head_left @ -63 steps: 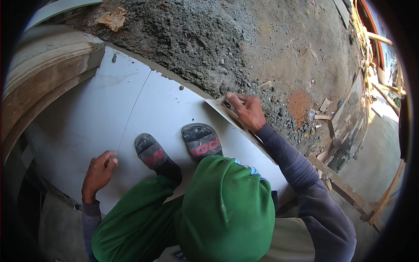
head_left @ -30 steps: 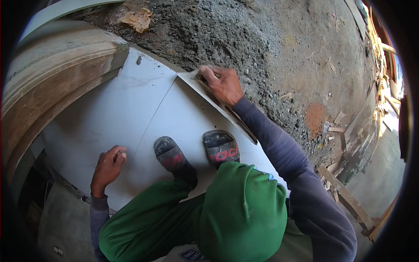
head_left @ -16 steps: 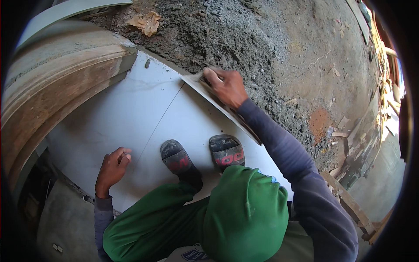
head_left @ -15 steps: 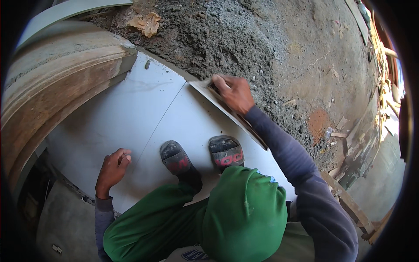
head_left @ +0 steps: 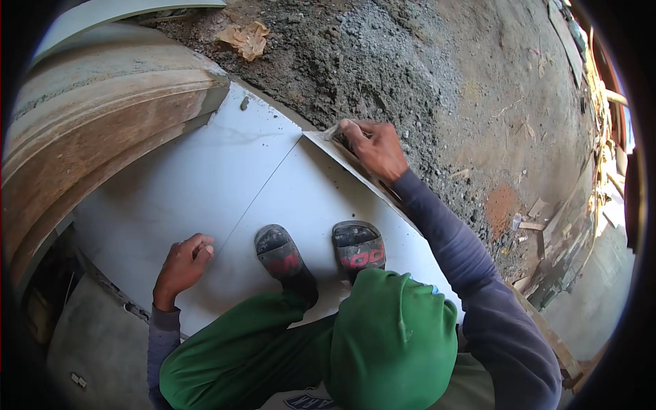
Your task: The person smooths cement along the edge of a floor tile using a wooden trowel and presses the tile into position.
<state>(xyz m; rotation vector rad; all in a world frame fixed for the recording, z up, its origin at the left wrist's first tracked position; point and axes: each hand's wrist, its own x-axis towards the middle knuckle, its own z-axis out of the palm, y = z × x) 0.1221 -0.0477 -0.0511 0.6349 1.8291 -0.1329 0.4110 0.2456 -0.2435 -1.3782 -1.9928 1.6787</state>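
My right hand (head_left: 376,150) is closed on a long, flat, pale trowel (head_left: 318,142) lying along the outer edge of the white tiles (head_left: 174,191), beside rough grey mortar (head_left: 355,82). Small crumbs of mortar speckle the tile edge. My left hand (head_left: 183,266) hovers near the tiles at lower left, fingers curled; whether anything small sits in them I cannot make out. My feet in dark slippers (head_left: 359,246) are on the tiles, below my green-clad knees (head_left: 389,342).
A curved concrete moulding (head_left: 116,116) borders the tiles at upper left, with crumpled paper (head_left: 246,37) beyond it. At right, dusty ground (head_left: 506,102) holds scraps of wood (head_left: 531,225). A timber length (head_left: 560,348) lies at lower right, near more debris along the rim.
My right hand with the trowel went up-left along the edge, then slid slightly back down-right. The whole scene has shifted rightward in view. My left hand keeps its curled shape.
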